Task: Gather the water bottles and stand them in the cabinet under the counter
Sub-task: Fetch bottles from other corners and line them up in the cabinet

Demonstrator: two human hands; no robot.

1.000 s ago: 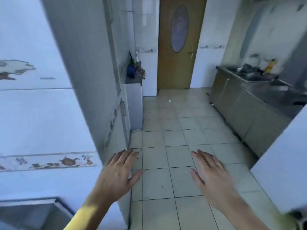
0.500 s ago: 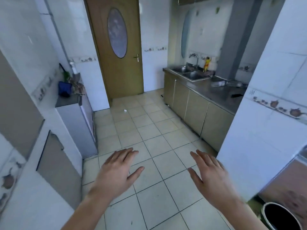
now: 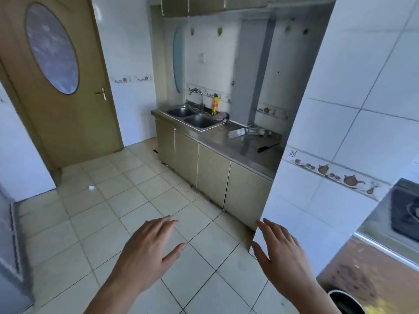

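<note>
While palm-down above the floor, left hand (image 3: pixel 147 252), right hand (image 3: pixel 281 257), fingers (image 3: pixel 269 230) spread.

Two bare forearms come up from the bottom edge of the view, each ending in a bare hand. The left hand (image 3: pixel 148 250) shows its back, with four fingers and a thumb, and carries no ring, watch or glove. The right hand (image 3: pixel 281 252) is likewise uncovered, its wrist plain and without any band. No sleeve reaches either forearm in view. The nails on both hands look short and unpainted.
</note>
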